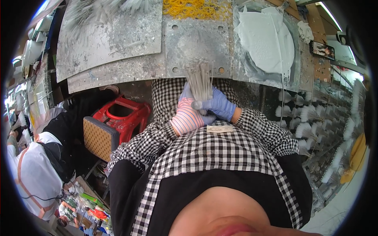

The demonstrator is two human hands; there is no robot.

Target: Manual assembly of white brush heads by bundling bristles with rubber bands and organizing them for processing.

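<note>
Between my hands, in front of my apron, stands a bundle of thin, pale grey-white filaments (200, 80), its fanned tips lying over the bench's front edge. My left hand (186, 115), in a pink-and-white striped glove, is wrapped round the bundle's lower part. From the other side my right hand (221, 104), in a blue striped glove, closes on the same bundle. The thumb of the right glove has a greyish, soiled tip. The bundle's lower end is mostly hidden by the gloves. Just beyond is a grey metal plate (199, 43) with holes at its corners.
Yellow rubber bands (197, 9) lie at the back. A board (110, 39) at left carries loose filaments (84, 17). On the right, white paste (265, 39) covers a plate, beside a phone (323, 50). A red stool (128, 116) stands left; filament tufts (307, 131) hang right.
</note>
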